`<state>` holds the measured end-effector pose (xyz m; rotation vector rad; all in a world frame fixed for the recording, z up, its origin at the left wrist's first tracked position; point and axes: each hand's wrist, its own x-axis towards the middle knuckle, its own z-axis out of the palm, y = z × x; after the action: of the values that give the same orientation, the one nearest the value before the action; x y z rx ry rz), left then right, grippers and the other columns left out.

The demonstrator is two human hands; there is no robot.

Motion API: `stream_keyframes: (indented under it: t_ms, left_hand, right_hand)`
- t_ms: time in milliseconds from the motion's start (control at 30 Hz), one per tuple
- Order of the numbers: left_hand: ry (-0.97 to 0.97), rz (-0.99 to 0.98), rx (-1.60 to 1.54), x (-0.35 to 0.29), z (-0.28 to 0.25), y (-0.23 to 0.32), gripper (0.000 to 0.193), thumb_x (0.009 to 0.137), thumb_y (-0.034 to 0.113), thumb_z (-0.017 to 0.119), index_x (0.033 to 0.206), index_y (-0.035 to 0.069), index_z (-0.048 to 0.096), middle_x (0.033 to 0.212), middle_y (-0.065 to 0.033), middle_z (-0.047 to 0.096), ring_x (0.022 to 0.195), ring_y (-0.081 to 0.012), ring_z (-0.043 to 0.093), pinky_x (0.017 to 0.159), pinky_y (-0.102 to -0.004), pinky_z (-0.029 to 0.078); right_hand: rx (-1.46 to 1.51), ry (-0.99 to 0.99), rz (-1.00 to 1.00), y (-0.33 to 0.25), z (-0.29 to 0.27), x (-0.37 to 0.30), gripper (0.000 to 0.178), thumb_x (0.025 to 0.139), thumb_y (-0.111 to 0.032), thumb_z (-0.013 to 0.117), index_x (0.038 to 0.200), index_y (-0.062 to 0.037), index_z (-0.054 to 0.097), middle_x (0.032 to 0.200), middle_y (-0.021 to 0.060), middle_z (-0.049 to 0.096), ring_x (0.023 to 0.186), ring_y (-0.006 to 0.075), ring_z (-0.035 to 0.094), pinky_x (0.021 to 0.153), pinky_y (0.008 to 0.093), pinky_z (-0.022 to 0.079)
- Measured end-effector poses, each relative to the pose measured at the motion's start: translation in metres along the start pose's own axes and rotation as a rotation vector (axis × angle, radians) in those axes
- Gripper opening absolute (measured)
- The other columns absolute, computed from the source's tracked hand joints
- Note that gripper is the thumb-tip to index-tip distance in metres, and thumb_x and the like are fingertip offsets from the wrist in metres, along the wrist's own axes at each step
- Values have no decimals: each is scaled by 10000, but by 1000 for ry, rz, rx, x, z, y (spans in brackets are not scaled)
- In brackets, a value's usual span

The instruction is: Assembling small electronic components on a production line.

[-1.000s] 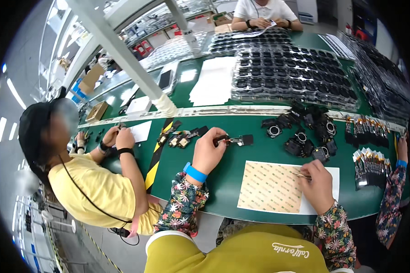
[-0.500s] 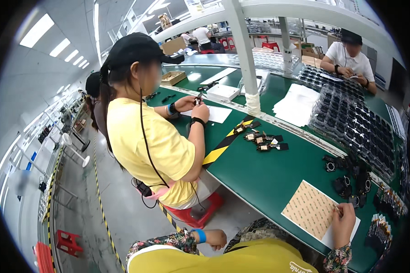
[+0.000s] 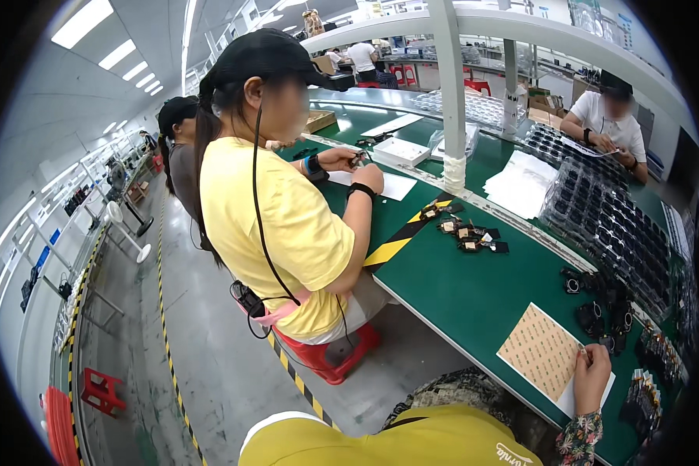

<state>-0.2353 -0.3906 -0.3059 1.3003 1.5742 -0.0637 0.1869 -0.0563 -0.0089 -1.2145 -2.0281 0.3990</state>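
My right hand (image 3: 592, 377) rests over the right corner of a tan sheet with small printed marks (image 3: 537, 351), which lies on white paper (image 3: 609, 384) on the green table. Thumb and fingers are pinched together at the sheet's edge, with a tiny thing at their tips that is too small to name. Just beyond the hand lie several black parts with round rings (image 3: 590, 315). Bundled small parts with dark ends (image 3: 643, 398) sit to the right of it. My left hand is out of the picture.
A co-worker in yellow (image 3: 272, 210) sits at my left on a red stool (image 3: 330, 359). Small black assemblies (image 3: 471, 233) lie near yellow-black tape (image 3: 396, 242). Clear trays of black parts (image 3: 606, 225) and white sheets (image 3: 520, 185) are beyond the ledge. A grey post (image 3: 448, 101) rises there.
My left hand has dropped out of view at the lower edge. The view has shifted slightly to the left. My right hand stays at the sheet's corner, still pinched.
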Motion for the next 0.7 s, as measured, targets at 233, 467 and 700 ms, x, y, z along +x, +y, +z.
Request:
stream_keyframes:
  t_ms: [233, 467, 700]
  left_hand:
    - [-45, -12, 107, -30, -62, 23, 237, 830, 241, 561, 774, 26, 645, 726, -104, 658, 603, -247, 623, 530, -386, 479]
    - [-92, -12, 198, -36, -101, 50, 239, 822, 244, 568, 760, 27, 648, 721, -112, 657, 606, -258, 622, 532, -391, 479]
    - [-136, -11, 307, -33, -140, 76, 242, 815, 248, 575, 747, 28, 652, 717, -121, 657, 609, -269, 621, 534, -396, 479]
  right_hand:
    - [7, -15, 10, -2, -1, -1, 55, 785, 36, 572, 819, 39, 529, 761, 129, 480, 629, 242, 500, 555, 320, 405]
    - [11, -33, 19, -1, -3, -1, 52, 798, 26, 569, 826, 43, 529, 763, 121, 482, 619, 215, 486, 553, 310, 396]
    - [70, -67, 33, -3, -4, 1, 72, 776, 70, 568, 836, 43, 537, 770, 116, 486, 620, 202, 514, 550, 285, 419]
